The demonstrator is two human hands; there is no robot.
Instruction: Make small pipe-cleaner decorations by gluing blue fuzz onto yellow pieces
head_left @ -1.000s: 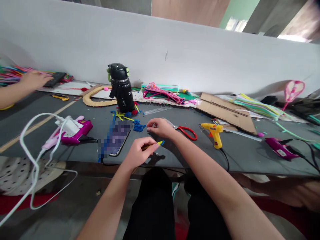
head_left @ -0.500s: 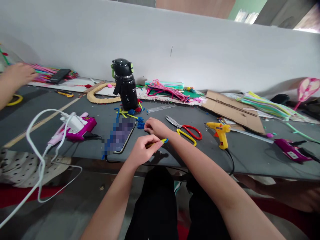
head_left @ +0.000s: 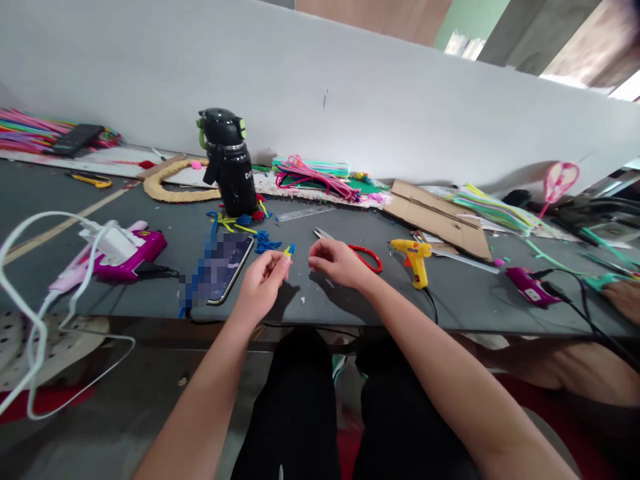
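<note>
My left hand (head_left: 263,280) is closed on a short yellow-and-blue pipe cleaner piece (head_left: 289,250), whose blue tip sticks up past the thumb and fingers. My right hand (head_left: 334,261) hovers just across from it with curled fingers; whether a small thing is between the fingertips is hidden. Scissors (head_left: 369,257) with a red handle lie partly covered behind my right hand. Blue curled pipe cleaner pieces (head_left: 267,244) rest on the table beyond my left hand. A phone (head_left: 227,270), partly blurred out, lies to the left of that hand.
A black bottle (head_left: 235,173) stands behind the phone. A yellow glue gun (head_left: 415,257) sits at right, its cord over the table edge. White cables (head_left: 37,320) hang at left near a purple power strip (head_left: 150,257). Another person's hand (head_left: 625,300) is at far right.
My hands have separated: the right has drawn back right from the blue pieces, the left has moved left with its pipe cleaner piece. The view has shifted right, and a co-worker's left-side hand is gone.
</note>
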